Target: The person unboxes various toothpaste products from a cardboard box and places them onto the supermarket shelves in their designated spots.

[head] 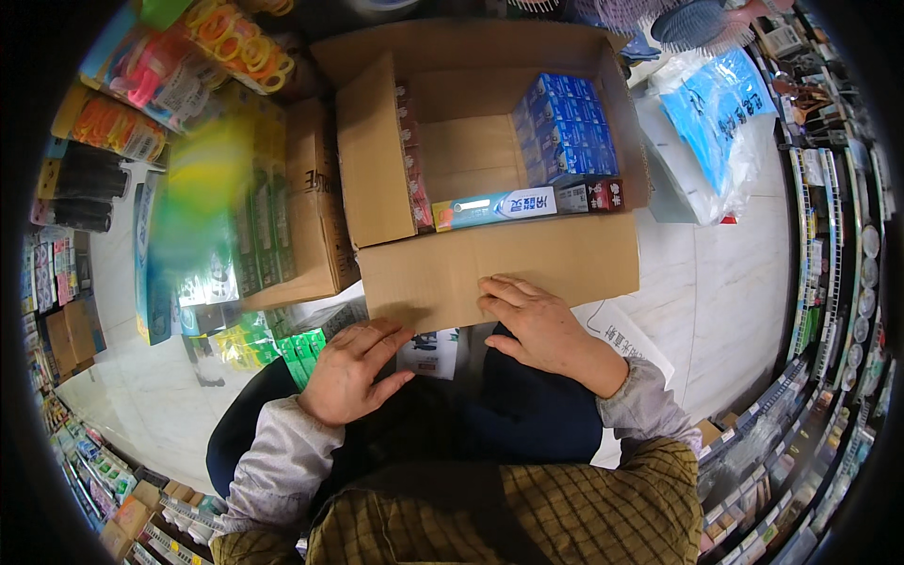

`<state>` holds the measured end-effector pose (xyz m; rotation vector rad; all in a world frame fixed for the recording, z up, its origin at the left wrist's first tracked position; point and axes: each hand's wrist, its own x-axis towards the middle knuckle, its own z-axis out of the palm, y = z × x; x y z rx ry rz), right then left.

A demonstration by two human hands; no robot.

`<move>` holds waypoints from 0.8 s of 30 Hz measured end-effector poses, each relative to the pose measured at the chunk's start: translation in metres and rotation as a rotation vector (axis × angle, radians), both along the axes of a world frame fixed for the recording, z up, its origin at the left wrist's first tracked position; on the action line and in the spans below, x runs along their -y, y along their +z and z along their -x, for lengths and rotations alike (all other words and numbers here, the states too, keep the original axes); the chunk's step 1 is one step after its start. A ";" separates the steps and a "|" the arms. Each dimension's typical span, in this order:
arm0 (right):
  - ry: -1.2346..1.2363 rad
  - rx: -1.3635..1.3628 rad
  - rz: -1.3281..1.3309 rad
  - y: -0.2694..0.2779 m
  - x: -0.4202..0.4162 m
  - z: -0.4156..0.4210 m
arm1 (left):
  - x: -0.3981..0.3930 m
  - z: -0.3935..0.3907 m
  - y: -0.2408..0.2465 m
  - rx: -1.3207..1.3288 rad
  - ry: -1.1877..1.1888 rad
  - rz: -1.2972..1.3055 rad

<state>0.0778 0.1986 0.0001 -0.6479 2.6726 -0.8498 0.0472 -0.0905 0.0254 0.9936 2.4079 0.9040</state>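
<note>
A cardboard box (459, 159) stands with its top flaps apart in front of me. Inside it are a stack of blue cartons (572, 131), a light blue toothpaste carton (494, 208) along the near wall, a dark red carton (606, 195) beside that, and a row of reddish cartons (417, 169) at the left wall. The near flap (494, 265) is folded out towards me. My right hand (537, 325) rests its fingers on this flap, thumb apart. At the flap's lower left corner, my left hand (364, 367) has its fingertips at the edge; whether it grips the flap is unclear.
Left of the box, another cardboard box (307, 205) stands beside green and yellow cartons (247, 198), partly blurred. Green small cartons (302, 349) lie near my left knee. Clear and blue plastic packaging (713, 134) lies at the right. Stocked store shelves (812, 247) line both sides. Hairbrushes (699, 28) hang above.
</note>
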 end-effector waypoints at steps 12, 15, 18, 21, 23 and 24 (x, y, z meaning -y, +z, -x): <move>-0.022 0.175 0.262 -0.018 -0.024 0.041 | -0.012 -0.003 -0.005 0.044 -0.028 0.093; -0.079 0.439 0.315 -0.023 -0.038 0.066 | -0.013 -0.004 -0.003 0.043 -0.021 0.082; -0.154 0.272 0.230 -0.036 -0.040 0.098 | -0.013 -0.006 0.000 0.038 0.005 0.067; -0.100 0.173 -0.076 -0.061 -0.038 0.136 | -0.013 -0.010 0.002 0.043 0.020 0.073; -0.020 0.162 -0.272 -0.086 -0.034 0.154 | -0.013 -0.014 0.004 0.023 0.021 0.061; 0.029 0.175 -0.360 -0.097 -0.033 0.162 | -0.012 -0.015 0.006 0.009 0.019 0.067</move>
